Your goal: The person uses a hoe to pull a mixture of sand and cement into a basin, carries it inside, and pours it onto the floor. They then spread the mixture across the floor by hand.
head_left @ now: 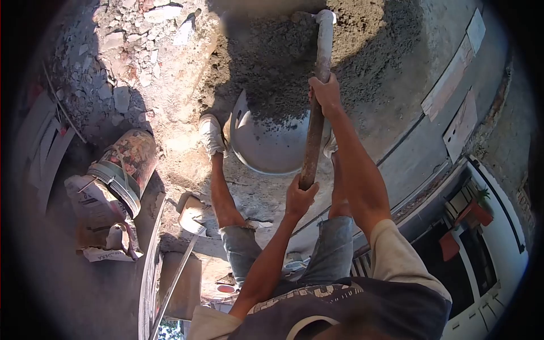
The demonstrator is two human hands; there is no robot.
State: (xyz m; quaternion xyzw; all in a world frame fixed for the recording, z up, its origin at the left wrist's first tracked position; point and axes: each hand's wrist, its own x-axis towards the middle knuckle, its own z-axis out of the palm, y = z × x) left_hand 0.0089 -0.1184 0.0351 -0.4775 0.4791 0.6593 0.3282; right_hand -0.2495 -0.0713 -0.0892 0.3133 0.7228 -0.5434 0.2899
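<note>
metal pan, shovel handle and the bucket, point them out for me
metal pan (266,150), head view, on its bare inner wall
shovel handle (313,136), head view, mid shaft between the hands
bucket (129,164), head view, on its patterned side

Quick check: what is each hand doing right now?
Left hand: closed around the lower end of the long tool handle.
Right hand: closed around the same handle, farther along toward the mortar pile.
</note>
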